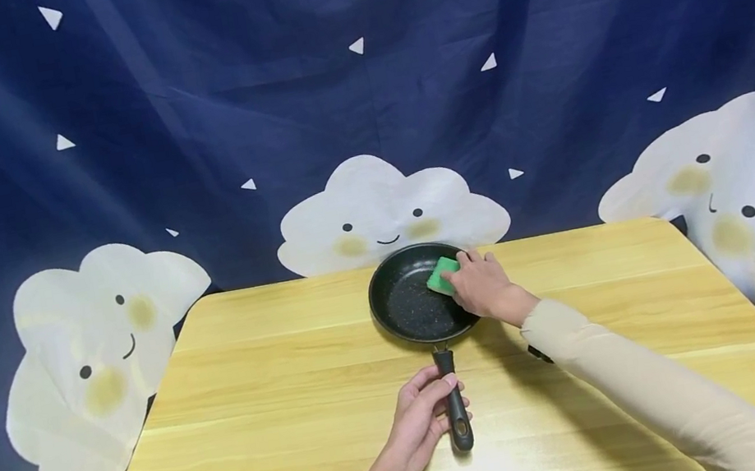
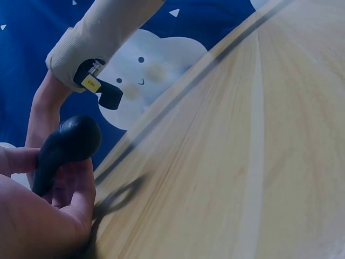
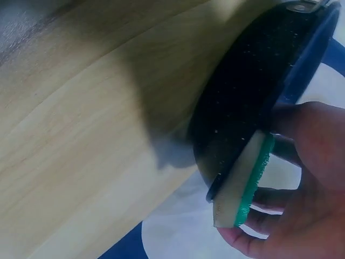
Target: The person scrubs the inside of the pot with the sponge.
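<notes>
Nearest me, my left hand [image 1: 419, 416] curls round the black handle [image 1: 456, 410] of the frying pan [image 1: 413, 306], thumb and fingers wrapped about its lower end. The wooden table [image 1: 288, 417] carries the pan near its far middle, handle pointing back at me. I judge the pan stiff and fairly heavy, so the handle is the right hold; its smooth grip could twist if I loosen. Inside, the speckled black surface shows no food or water that I can make out, only the sponge [image 1: 442, 275] against the far right wall. My right hand [image 1: 482, 285] pinches that sponge, green scrubber outward, pale foam toward the pan; it looks soft, light and squashy.
</notes>
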